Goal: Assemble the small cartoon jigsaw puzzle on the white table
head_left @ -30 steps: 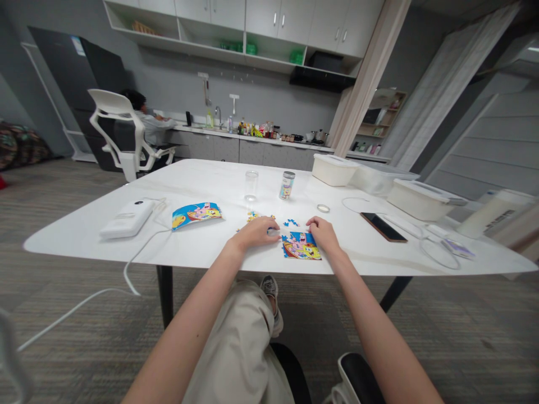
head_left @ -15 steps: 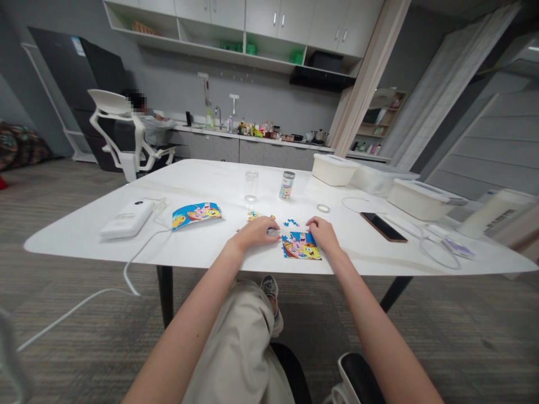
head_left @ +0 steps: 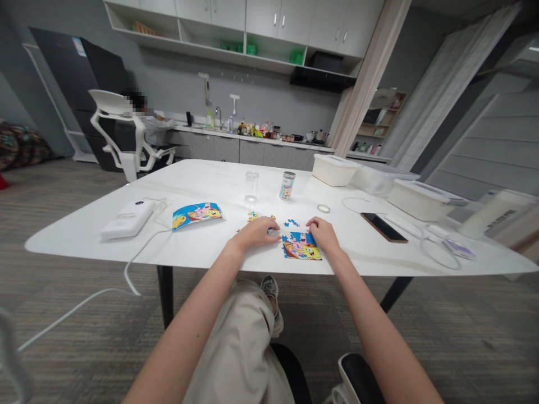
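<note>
Loosely curled, the left hand point(head_left: 257, 229) sits beside the left edge of a partly joined SpongeBob jigsaw puzzle point(head_left: 301, 247); the right hand point(head_left: 323, 231) bends its fingertips at the puzzle's far right corner. Whether either one pinches a piece, I cannot tell. The puzzle lies flat near the middle of the front edge of the table point(head_left: 202, 185), with loose blue pieces point(head_left: 291, 223) just beyond it and yellow-and-blue pieces point(head_left: 253, 215) past the left hand. It looks like thin card: light, stiff piece by piece, weak at the joints, so lifting by one corner would probably break it up. Fingertips on opposite sides, sliding it flat, seem safest; single pieces suit a pinch by their rims.
</note>
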A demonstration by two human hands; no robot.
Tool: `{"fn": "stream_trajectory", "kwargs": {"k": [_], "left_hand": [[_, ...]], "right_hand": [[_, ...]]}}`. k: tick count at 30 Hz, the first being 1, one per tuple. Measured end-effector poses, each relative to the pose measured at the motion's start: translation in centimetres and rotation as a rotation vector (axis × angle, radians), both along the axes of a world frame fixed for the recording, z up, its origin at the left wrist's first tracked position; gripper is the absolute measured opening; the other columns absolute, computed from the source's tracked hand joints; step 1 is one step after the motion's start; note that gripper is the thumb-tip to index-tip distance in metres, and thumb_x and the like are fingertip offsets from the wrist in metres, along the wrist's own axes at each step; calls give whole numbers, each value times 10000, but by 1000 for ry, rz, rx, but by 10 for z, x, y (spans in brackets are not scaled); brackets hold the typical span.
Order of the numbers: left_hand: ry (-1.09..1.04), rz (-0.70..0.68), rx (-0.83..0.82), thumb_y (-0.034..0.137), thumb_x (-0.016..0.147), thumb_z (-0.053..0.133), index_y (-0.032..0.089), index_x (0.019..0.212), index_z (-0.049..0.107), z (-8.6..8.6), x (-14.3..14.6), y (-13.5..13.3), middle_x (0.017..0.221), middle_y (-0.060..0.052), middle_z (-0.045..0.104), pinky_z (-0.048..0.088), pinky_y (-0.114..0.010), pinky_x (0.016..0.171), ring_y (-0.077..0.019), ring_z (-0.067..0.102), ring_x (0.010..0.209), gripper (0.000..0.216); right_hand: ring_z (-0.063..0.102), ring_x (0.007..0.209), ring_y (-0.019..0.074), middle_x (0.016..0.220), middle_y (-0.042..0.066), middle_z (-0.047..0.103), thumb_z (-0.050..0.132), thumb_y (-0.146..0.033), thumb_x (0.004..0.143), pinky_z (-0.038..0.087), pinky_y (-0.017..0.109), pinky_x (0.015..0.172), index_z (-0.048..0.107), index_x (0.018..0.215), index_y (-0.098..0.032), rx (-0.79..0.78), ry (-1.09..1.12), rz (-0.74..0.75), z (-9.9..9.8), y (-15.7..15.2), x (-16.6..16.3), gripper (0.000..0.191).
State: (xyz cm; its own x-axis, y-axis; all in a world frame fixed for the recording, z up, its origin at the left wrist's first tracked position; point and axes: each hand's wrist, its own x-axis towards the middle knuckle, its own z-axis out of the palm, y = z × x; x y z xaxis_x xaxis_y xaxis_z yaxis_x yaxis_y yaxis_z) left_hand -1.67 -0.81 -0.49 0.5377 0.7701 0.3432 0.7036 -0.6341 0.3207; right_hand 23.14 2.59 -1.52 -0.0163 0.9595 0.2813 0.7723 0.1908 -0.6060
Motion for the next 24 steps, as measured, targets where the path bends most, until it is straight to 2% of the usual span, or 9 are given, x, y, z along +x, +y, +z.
{"fn": "stream_trajectory", "kwargs": {"k": [6, 13, 24], "left_hand": [[-5, -5, -8, 336, 836, 613, 139, 1031, 708, 0, 0, 1, 1089, -103, 721, 462, -318, 942, -234, 644, 1029, 293], [5, -12, 2, 345, 835, 613, 183, 1023, 716, 0, 0, 0, 1087, -82, 719, 448, -300, 976, -216, 634, 1052, 269], [-18, -44, 36, 325, 829, 613, 165, 975, 733, -3, 1, 3, 1046, -96, 713, 453, -297, 963, -216, 642, 1013, 247]], "right_hand": [[599, 737, 174, 720, 21, 677, 413, -149, 769, 402, 266, 683, 673, 809, -201, 6, 0, 1, 1, 0, -1, 269], [593, 733, 167, 723, 23, 675, 418, -158, 776, 396, 260, 681, 684, 804, -191, 18, -24, 3, 1, -2, -1, 270], [600, 757, 174, 764, 31, 684, 413, -157, 785, 410, 269, 712, 681, 811, -188, 9, -20, 21, 1, 0, -1, 271]]}}
